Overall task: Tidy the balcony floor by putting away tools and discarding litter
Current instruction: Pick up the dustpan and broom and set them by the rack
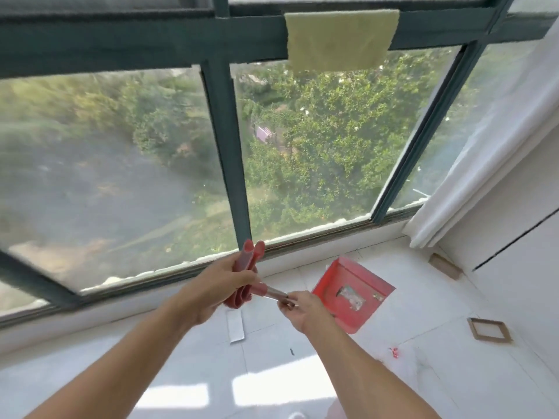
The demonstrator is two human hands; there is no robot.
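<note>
Left hand (220,285) gripping a red-handled tool (249,258) over the balcony floor (272,373), right hand (302,309) pinching its metal tip, red tray (381,287) just beyond

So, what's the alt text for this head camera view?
The left hand grips a red-handled tool while the right hand pinches its metal tip, above a white tiled floor. A red tray holding scraps lies by the window.

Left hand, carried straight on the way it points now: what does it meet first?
Probably the window, at its lower frame, just past the red tool that the left hand grips. Nothing else shows between, though depth is hard to judge.
</note>
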